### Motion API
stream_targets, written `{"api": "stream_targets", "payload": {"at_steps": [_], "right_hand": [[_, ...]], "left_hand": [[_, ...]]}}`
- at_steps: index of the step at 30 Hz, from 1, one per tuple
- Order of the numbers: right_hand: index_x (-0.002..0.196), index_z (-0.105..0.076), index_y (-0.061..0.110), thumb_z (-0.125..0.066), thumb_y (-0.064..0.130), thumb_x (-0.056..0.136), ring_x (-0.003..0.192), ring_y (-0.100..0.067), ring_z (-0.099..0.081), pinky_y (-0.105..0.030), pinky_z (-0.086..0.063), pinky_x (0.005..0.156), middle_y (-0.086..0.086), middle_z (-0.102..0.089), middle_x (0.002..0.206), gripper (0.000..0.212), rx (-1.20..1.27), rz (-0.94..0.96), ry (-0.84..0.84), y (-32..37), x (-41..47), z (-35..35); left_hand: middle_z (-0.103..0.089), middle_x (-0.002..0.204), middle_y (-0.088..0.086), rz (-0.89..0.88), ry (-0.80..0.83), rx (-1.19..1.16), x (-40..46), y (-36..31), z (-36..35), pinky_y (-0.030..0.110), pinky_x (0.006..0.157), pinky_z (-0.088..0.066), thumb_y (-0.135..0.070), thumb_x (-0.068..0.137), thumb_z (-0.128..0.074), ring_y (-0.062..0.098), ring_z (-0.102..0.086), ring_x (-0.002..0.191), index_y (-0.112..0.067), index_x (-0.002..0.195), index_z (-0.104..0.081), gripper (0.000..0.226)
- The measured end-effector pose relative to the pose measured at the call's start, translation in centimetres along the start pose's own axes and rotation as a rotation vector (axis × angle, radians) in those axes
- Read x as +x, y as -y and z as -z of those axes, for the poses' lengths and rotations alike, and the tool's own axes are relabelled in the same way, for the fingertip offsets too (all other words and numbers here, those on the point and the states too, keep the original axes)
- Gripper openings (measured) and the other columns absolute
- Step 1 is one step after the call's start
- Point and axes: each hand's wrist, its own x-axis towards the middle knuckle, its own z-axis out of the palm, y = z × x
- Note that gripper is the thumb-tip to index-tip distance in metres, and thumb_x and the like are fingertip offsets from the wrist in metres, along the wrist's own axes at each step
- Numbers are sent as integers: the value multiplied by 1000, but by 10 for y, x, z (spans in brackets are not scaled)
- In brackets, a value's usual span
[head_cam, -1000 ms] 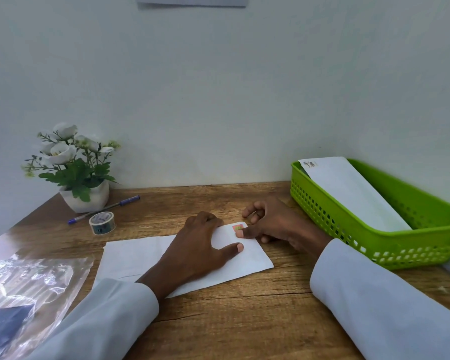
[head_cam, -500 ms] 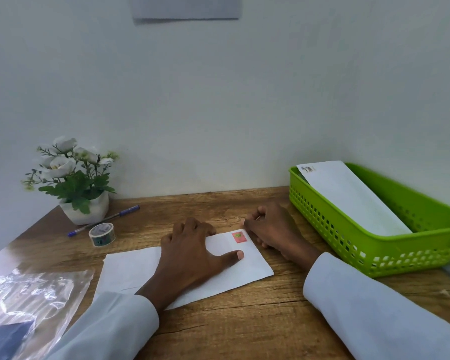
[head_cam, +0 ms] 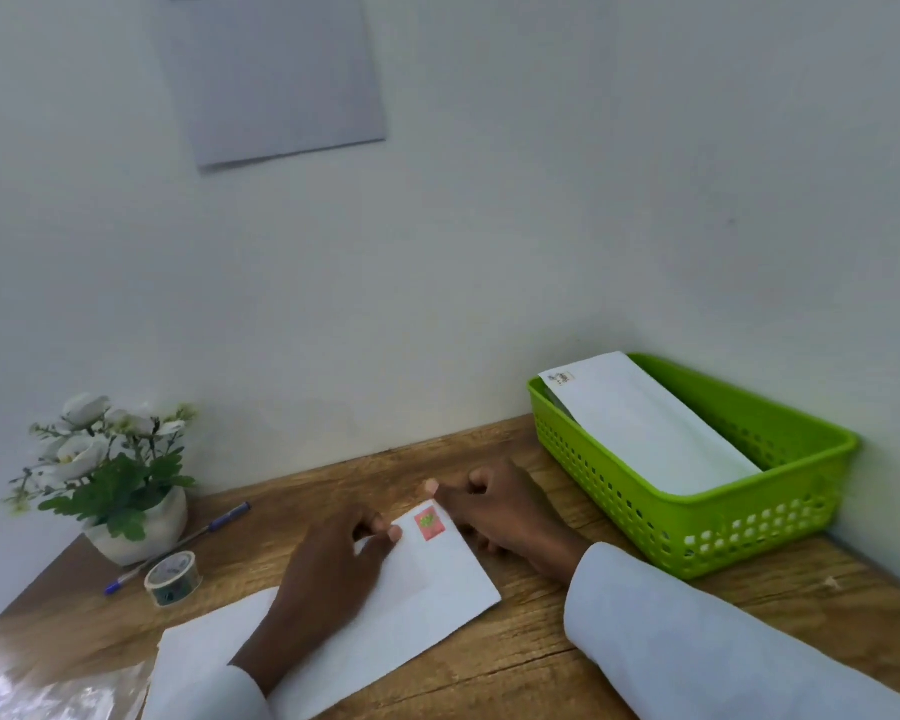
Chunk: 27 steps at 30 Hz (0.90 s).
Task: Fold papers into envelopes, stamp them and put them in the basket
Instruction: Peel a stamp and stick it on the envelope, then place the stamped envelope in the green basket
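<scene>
Two hands work on the wooden table [head_cam: 515, 662]. Green basket [head_cam: 697, 532] far right holds one stamped envelope, leaned against its rim. New envelope [head_cam: 427, 600] lies flat, near centre. Left hand [head_cam: 333, 569] pins it, likely against sliding. Right hand [head_cam: 494, 511] pinches its far corner beside the red stamp [head_cam: 430, 524], probably to lift.
</scene>
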Motion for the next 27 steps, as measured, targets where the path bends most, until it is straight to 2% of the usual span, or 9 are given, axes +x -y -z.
{"api": "stream_targets", "payload": {"at_steps": [3,6,10,13,16,19,22,25,27], "right_hand": [[76,-66,8,-80,48,73,61,-15,-60,-26,-42,50,-4,-71,74,42,162,19,144,1,-4,8],[92,-72,7,-82,27,76,55,-11,-61,-20,-48,46,-4,-75,79,27,409,-46,265,9,-9,18],[109,-72,6,-82,18,76,81,-20,-73,-27,-58,65,-8,-77,99,37,662,-48,297,24,-12,23],[106,-74,7,-80,18,78,90,-23,-74,-30,-60,73,-6,-78,99,31,740,42,196,41,-16,32],[99,-75,0,-79,11,79,85,-30,-73,-38,-60,75,-15,-77,95,23,794,132,-32,61,-15,52],[87,-75,-2,-81,10,74,76,-28,-69,-51,-58,74,-23,-75,90,19,748,191,-256,76,-7,84],[81,-74,-1,-83,18,70,66,-22,-65,-41,-55,62,-20,-76,87,23,617,246,-391,84,2,123],[80,-72,-4,-82,18,73,64,-19,-62,-33,-49,60,-14,-75,78,25,526,276,-430,89,9,162],[85,-70,-8,-79,17,77,65,-19,-61,-33,-48,61,-21,-73,80,27,481,276,-426,89,14,181]], "left_hand": [[-64,84,-4,-20,-94,-47,8,-8,16,21,56,-37,-31,96,-52,9,-58,75,-23,83,-57,16],[-65,90,5,0,-215,-213,23,-15,33,29,59,-40,-23,97,-53,25,-61,82,-15,84,-60,17],[-66,98,11,72,-311,-522,33,-41,49,30,63,-41,-31,98,-52,23,-58,81,-9,97,-64,25],[-69,95,8,146,-257,-774,37,-71,57,36,72,-55,-34,98,-52,25,-65,83,-11,96,-65,27],[-72,104,12,129,-183,-997,45,-100,66,48,86,-55,-32,93,-61,32,-68,94,-7,98,-69,26],[-70,99,8,24,-143,-1071,55,-128,75,39,81,-54,-24,87,-70,25,-63,91,-10,92,-68,16],[-75,89,1,-50,-128,-1065,65,-156,81,30,70,-53,-21,82,-75,15,-68,78,-12,91,-69,13],[-74,79,-2,-99,-137,-1039,80,-178,79,23,63,-54,-15,80,-76,11,-67,69,-13,83,-70,7],[-72,77,0,-118,-138,-1038,89,-189,75,22,63,-56,-10,80,-76,10,-68,67,-10,82,-69,7]]}}
